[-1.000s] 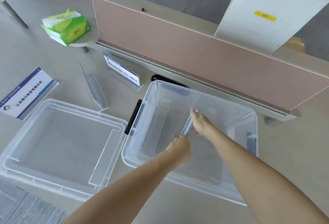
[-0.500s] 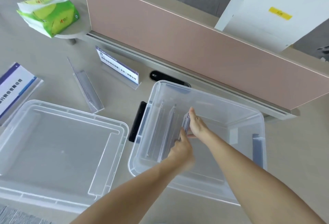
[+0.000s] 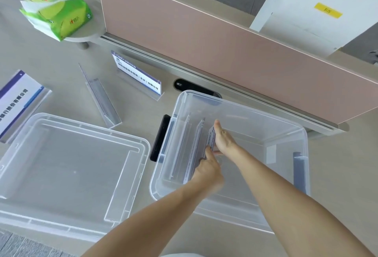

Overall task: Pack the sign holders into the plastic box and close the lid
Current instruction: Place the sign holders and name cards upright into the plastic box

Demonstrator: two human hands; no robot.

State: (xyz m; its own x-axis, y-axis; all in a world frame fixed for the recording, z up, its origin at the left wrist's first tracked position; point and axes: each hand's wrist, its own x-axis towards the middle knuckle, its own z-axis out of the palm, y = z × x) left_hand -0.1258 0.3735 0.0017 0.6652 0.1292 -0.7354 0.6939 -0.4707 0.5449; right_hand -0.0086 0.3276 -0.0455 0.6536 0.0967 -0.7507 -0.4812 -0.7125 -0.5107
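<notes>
The clear plastic box [image 3: 290,126] stands open on the desk, right of centre. Inside its left part two sign holders [image 3: 184,146] stand on edge, side by side. Both my hands are inside the box on a third sign holder [image 3: 210,136] with a printed card. My right hand [image 3: 225,140] lies flat along its right face, and my left hand [image 3: 208,169] pinches its near end. The box's clear lid [image 3: 67,175] lies upside down to the left. Three more sign holders sit on the desk: an empty one [image 3: 100,97], one with a card [image 3: 137,77], another at the left edge [image 3: 18,101].
A pink divider panel [image 3: 225,42] runs along the back of the desk behind the box. A green tissue pack [image 3: 57,11] sits on a small round shelf at the back left. A black cable port [image 3: 184,86] lies between box and divider.
Both hands have pushed the card-bearing sign holder left and lower in the box, up against the two standing ones. The view has shifted slightly.
</notes>
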